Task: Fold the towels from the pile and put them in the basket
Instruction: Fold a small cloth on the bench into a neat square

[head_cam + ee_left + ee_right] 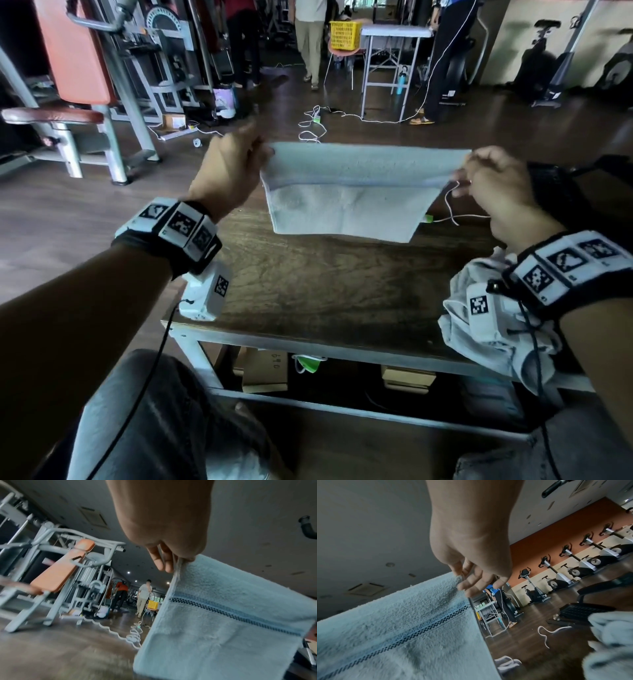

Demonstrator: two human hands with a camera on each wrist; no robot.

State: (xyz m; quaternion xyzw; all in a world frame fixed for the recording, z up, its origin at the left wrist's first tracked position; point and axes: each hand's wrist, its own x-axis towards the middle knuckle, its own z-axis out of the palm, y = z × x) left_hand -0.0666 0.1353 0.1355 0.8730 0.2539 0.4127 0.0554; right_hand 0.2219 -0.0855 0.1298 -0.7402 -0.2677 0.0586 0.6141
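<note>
Held up over the far half of the dark wooden table (318, 284): a pale blue towel (352, 192), stretched flat between both hands, lower edge hanging just above the tabletop. Pinched at its upper left corner by the left hand (227, 171), thumb and fingers (163, 561) closed on the hem. Pinched at the upper right corner by the right hand (496, 192), fingertips (471, 581) curled onto the edge. Across the cloth, near the top, a woven stripe band (236, 614) with a dark checkered line (plain in both wrist views). Doubled over or single, cannot tell.

At the near right corner of the table, under the right forearm: a crumpled pile of pale towels (496, 329), partly overhanging the edge. Beyond the table's right side, a dark mesh basket (583, 611), low and seemingly on the floor. On the table's far right, a white cable (455, 212) with a green plug.

Beneath the tabletop, on a lower shelf, cardboard boxes (265, 373). Well beyond the table, on a chair, a yellow crate (345, 34); to the far left, a weight machine with an orange pad (75, 54); people standing at the back of the room.
</note>
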